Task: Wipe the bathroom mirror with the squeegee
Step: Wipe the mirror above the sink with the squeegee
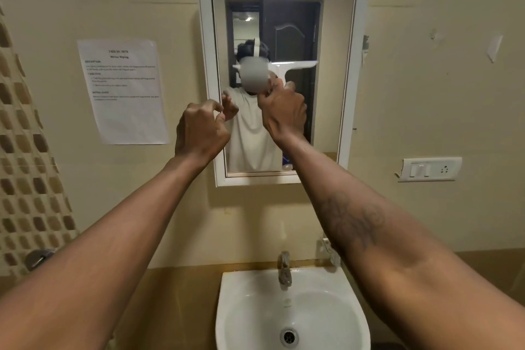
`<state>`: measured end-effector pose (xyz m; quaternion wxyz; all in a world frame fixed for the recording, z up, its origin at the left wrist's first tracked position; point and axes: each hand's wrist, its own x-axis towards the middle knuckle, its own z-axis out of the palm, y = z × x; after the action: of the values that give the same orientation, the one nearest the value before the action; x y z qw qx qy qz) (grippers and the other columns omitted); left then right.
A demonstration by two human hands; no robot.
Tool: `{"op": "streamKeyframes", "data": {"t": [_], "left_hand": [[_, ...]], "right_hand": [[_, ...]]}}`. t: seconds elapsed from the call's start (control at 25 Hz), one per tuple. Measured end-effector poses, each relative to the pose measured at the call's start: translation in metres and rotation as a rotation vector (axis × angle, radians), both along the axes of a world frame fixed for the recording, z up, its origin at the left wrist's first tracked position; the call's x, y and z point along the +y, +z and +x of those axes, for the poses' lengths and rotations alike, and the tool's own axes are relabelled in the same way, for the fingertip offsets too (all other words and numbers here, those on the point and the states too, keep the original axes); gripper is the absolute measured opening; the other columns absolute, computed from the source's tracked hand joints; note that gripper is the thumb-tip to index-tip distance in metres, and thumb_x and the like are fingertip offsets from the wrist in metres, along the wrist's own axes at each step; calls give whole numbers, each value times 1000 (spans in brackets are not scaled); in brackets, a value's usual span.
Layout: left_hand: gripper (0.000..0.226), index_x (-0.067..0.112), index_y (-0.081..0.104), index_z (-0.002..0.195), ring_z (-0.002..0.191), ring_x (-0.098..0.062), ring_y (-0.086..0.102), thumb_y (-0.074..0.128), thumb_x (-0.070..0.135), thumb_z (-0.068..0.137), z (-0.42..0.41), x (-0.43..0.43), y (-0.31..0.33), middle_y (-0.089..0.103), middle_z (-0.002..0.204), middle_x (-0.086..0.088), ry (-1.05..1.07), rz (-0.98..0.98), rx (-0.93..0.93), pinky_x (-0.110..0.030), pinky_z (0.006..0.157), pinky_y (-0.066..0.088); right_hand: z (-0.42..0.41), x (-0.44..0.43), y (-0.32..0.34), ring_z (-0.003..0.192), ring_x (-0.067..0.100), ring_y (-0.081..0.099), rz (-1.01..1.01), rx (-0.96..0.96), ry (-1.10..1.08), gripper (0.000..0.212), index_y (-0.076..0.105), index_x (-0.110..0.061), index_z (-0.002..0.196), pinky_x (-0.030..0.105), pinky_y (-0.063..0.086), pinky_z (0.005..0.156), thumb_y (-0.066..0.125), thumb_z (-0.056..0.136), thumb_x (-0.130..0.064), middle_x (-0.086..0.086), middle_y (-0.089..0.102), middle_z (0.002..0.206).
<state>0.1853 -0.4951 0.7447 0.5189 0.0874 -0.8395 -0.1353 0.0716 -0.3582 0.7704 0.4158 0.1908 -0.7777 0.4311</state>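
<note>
Head view: squeegee (295, 65) up against mirror (335, 79) at mid-height, blade lying level, left to right, handle pointing down into right hand (282, 112), fingers clamped round handle. Left hand (201, 131) raised beside mirror's left edge, fingers curled in, holding nothing.

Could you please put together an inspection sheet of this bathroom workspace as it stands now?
Surface: white-framed mirror on the wall above the sink; streaks cannot be judged.
Job's things: white squeegee, blade level across the glass, above mid-height.
Clutter: nothing seen.
Grippers: right hand grips the squeegee handle; left hand raised at the mirror's left edge, fingers curled, holding nothing.
Cables: nothing seen.
Surroundings: printed sheet left of mirror, switch plate right, tap below.
</note>
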Motion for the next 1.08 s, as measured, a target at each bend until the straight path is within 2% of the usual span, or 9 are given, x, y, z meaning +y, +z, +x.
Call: {"op": "streamKeyframes", "data": {"t": [0.12,0.2,0.28,0.4,0.48,0.6,0.84,1.08], "left_hand": [[24,12,70,112,104,-35,63,59,20,93,-3,-1,15,71,102,-19,0,-40,35,-41,82,53],[24,11,71,112,103,-34,64,60,19,93,-5,-6,25,72,102,-18,-7,-63,62,-41,81,54],[23,9,71,110,101,-34,65,60,19,93,-7,-13,35,72,101,-18,-15,-86,89,-40,80,55],[21,8,72,107,100,-33,66,59,18,93,-11,-22,46,73,99,-17,-26,-119,123,-38,79,54],[22,9,71,108,102,-33,65,58,18,93,-14,-27,52,73,100,-17,-26,-125,116,-40,81,55],[22,9,71,109,104,-32,65,58,18,93,-19,-33,57,73,102,-16,-36,-118,119,-42,83,56],[23,9,71,111,105,-31,65,58,18,94,-27,-38,56,73,103,-16,-52,-115,122,-41,84,56],[25,11,71,112,101,-33,65,57,22,94,-29,-31,47,71,103,-18,-59,-96,95,-36,81,52]], "right_hand": [[-6,-1,32,76,17,64,-116,-39,41,41,62,-8,114,27,46,56,36,112,-40,-7,56,79],[-11,-3,49,76,18,66,-154,-16,63,43,63,-6,114,26,47,57,34,113,-38,0,64,84],[-15,-8,66,75,16,66,-178,19,70,41,62,-5,112,21,42,54,35,113,-36,1,64,85],[-19,-16,89,67,9,59,-188,44,44,39,61,-7,110,17,32,49,34,113,-35,-6,55,77],[-21,-21,100,59,4,48,-187,62,0,38,60,-8,106,17,28,47,35,112,-35,-10,47,72],[-26,-27,109,59,6,44,-146,62,-58,36,60,-12,102,18,24,47,35,112,-35,-10,44,71],[-35,-31,111,69,15,62,-31,51,-96,37,67,-12,104,20,30,45,37,110,-31,-2,60,80],[-22,-23,94,66,14,61,69,-25,-116,24,67,-20,102,22,36,45,45,107,-28,-1,63,81]]}}
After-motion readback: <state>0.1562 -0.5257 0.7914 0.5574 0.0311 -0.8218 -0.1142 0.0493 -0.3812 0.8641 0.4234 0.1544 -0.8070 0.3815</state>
